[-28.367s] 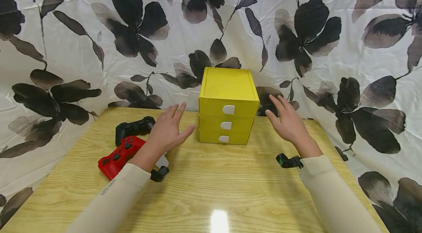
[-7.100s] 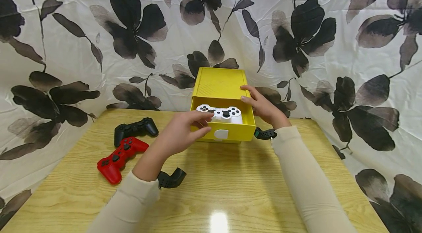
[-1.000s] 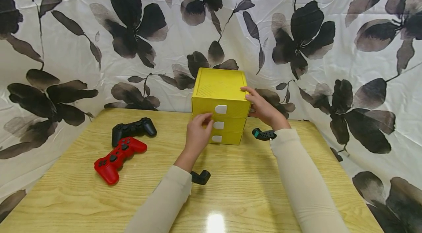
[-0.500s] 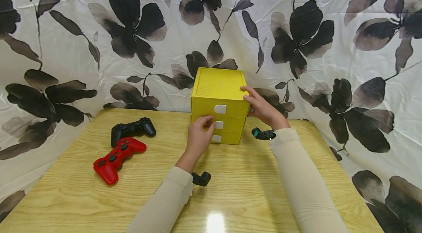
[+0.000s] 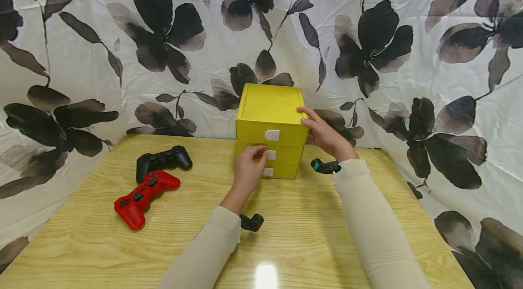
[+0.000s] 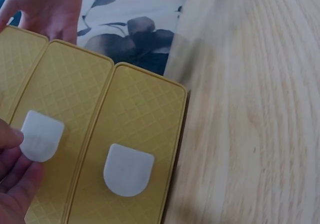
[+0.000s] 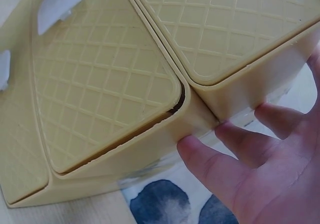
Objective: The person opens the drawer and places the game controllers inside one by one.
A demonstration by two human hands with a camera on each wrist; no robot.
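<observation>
Pinching the middle drawer's white tab [image 5: 270, 155], left hand [image 5: 248, 171] works the yellow drawer box [image 5: 271, 116] at 12 o'clock on the counter [image 5: 302, 234]; right hand [image 5: 324, 134] fingers curl around its side.

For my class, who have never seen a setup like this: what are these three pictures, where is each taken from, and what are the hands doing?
No machine here: a person works with bare hands, wearing three cameras. The wide picture comes from a camera on the head, looking down at a wooden table. The two close-ups come from cameras strapped to each wrist.

On the table stands a yellow drawer box with three drawers, all pushed in. The left hand has its fingertips at the white tab of the middle drawer. The right hand grips the box's right side, thumb on top, fingers round the back corner.

Further left lie a black game controller and a red game controller, untouched.
</observation>
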